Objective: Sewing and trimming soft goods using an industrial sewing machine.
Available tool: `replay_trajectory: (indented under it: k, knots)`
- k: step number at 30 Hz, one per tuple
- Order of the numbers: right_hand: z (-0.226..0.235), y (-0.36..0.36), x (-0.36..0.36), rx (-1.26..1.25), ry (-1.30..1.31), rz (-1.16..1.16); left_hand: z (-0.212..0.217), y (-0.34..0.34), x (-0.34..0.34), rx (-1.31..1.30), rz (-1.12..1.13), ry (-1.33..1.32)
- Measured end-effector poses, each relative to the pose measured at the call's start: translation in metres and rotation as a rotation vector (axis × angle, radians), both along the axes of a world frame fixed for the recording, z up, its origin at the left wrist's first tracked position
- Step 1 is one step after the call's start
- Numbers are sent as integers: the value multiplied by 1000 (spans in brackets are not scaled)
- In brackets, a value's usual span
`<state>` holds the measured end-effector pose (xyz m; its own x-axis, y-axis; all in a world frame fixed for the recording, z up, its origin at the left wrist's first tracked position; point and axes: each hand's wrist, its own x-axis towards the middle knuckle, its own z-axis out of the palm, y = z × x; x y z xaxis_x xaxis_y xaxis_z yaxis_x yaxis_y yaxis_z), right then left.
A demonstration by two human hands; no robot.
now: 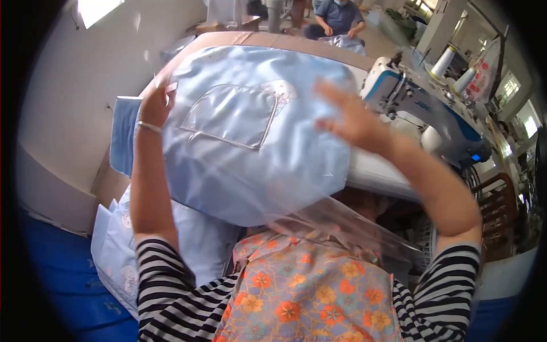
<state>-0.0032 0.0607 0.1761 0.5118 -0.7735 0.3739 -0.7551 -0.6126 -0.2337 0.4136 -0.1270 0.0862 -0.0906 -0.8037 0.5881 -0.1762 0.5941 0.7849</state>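
Note:
A light blue fabric piece (239,176) with a printed cartoon figure lies spread over the table, its lower edge hanging toward me. On its middle sits a clear plastic pocket (233,114) with grey piped edges. My left hand (156,108) is at the fabric's upper left edge, fingers curled in around something small and pale that I cannot make out. Above the right part of the fabric, my right hand (356,119) is smeared by motion, its fingers stretched apart with nothing seen in them. A clear plastic sheet (336,216) trails off the front edge toward my lap.
A white and blue sewing machine (421,108) stands at the right, with thread cones (443,61) behind it. More light blue printed fabric (199,239) is piled at my lower left. A wooden chair (498,199) is at the right. Another person (340,20) sits at the far side.

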Motion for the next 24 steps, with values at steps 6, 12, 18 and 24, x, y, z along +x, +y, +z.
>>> replay_trajectory:
  k: [6,12,18,24]
  knots:
    - [-160,50,1,308,-102,-52,-120,38,122,702,127,494]
    - [-168,12,-33,96,-359,-573,-127,67,116,739,357,272]
    - [-156,-11,-29,643,-1069,-345,-94,47,61,-162,1051,-751]
    - [-143,12,-45,1020,-1042,-265,-74,19,-85,-221,241,-1141]
